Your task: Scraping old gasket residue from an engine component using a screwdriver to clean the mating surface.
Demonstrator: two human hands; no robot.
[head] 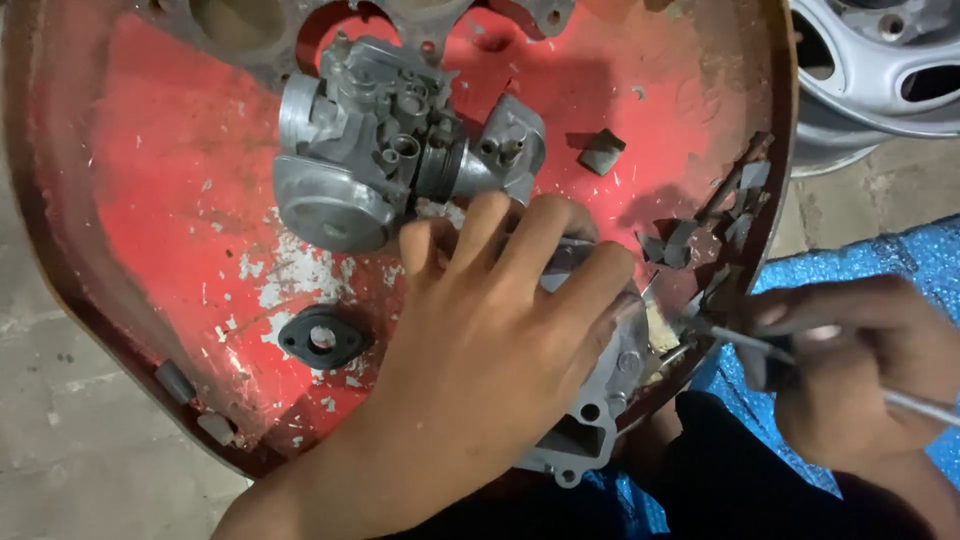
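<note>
Part under my hands: a grey cast-metal engine cover [590,425] lies at the near right lip of the red tray, straight below me, mostly hidden by my palm.
Long axis: cannot tell for sure; what shows runs from near-left up toward far-right, along the rim.
Left hand [500,320]: spread flat, fingers splayed, pressing down on the cover; it is the nearer hand and pins the part.
Right hand [850,365]: closed around a thin metal tool [745,340], shaft pointing left, tip touching the cover's right edge.
Red tray [150,200]: worn, paint chipped; its rim curves just beside the tool tip, so room there is tight.
Carburettor [390,140]: grey, beyond my fingertips, close.
Black flange [322,338]: left of my wrist, apart.
Gasket scraps [680,240]: grey bits by the right rim.
Open room: bare tray to the left.
Outside: steel wheel rim [880,60] far right, blue sheet [900,260] beneath my right hand.
</note>
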